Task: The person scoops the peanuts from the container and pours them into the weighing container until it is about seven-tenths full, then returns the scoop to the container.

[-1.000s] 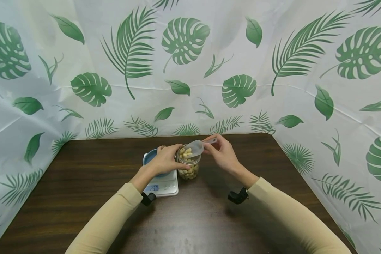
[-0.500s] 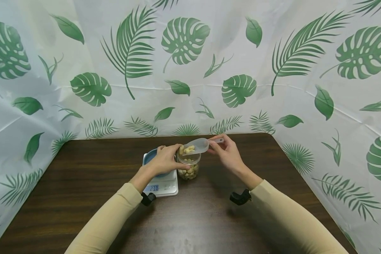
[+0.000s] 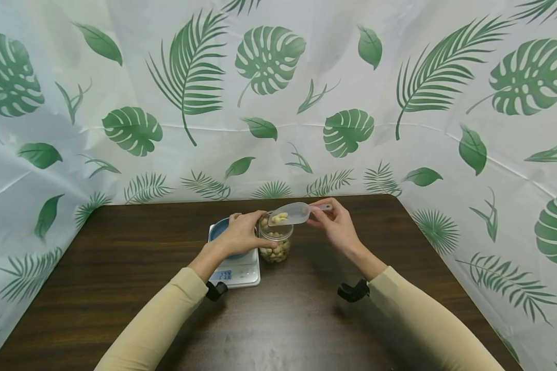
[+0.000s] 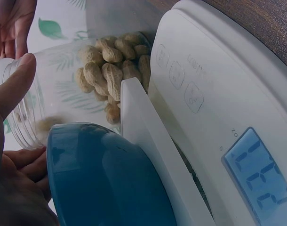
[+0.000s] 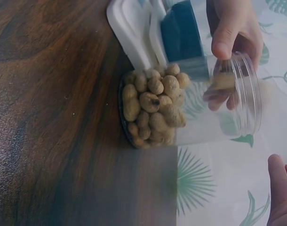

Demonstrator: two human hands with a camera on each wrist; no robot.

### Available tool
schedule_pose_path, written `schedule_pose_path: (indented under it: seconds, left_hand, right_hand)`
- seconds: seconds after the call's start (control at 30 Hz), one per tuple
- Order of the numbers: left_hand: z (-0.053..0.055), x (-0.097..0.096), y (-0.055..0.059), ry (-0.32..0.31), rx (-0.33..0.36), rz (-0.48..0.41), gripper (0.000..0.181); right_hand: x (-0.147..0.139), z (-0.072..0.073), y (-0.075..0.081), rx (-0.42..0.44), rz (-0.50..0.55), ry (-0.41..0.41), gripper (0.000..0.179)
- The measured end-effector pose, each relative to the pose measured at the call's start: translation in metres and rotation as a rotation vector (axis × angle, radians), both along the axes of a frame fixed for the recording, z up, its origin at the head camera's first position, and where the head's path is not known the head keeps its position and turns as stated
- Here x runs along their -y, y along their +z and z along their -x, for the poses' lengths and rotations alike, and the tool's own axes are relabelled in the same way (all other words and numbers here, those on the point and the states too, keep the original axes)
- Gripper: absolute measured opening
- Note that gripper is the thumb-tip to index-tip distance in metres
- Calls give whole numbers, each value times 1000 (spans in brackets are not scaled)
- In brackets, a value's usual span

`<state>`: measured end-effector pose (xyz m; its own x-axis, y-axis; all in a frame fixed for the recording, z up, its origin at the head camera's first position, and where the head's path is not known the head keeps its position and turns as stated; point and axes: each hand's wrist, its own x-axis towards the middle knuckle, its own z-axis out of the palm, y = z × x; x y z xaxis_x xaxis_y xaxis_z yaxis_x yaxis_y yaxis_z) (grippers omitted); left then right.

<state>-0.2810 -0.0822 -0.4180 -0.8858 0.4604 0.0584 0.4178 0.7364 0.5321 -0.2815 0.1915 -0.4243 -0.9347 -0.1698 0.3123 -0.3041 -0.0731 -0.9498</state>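
Note:
A clear jar [image 3: 276,253], partly filled with unshelled peanuts [image 5: 155,103], stands upright on the table. My left hand [image 3: 241,234] grips it near the rim, with the thumb [image 4: 16,87] on the near side and fingers behind. My right hand [image 3: 334,226] pinches the handle of a translucent scoop [image 3: 298,213]. The scoop lies almost level above the jar's mouth, a few peanuts near its tip. Left of the jar, a blue bowl [image 4: 106,174] sits on a white kitchen scale [image 3: 245,275] whose display [image 4: 259,174] reads 23.7. My left hand covers part of the bowl.
The dark wooden table [image 3: 120,273] runs back to a white curtain [image 3: 278,103] printed with green leaves. Scale and jar stand close together. Black wrist cameras hang below both wrists, the right one [image 3: 353,291] low over the table.
My right hand has drawn the scoop to the right and levelled it. Fewer peanuts show in it than half a second ago. My left hand, the jar and the reading are unchanged.

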Motion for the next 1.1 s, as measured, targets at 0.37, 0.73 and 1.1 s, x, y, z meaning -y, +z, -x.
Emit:
schedule_pose_path:
  seconds: [0.37, 0.73, 1.1]
  left_hand:
    - [0, 0, -1, 2, -6, 15, 92]
    - [-6, 10, 0, 15, -45, 28, 101]
    - [-13, 38, -3, 67, -80, -33, 93]
  right_hand:
    - [-6, 1, -2, 18, 61, 2, 31]
    - [2, 3, 8, 11, 91, 39, 31]
    - [21, 6, 17, 24, 79, 69, 29]
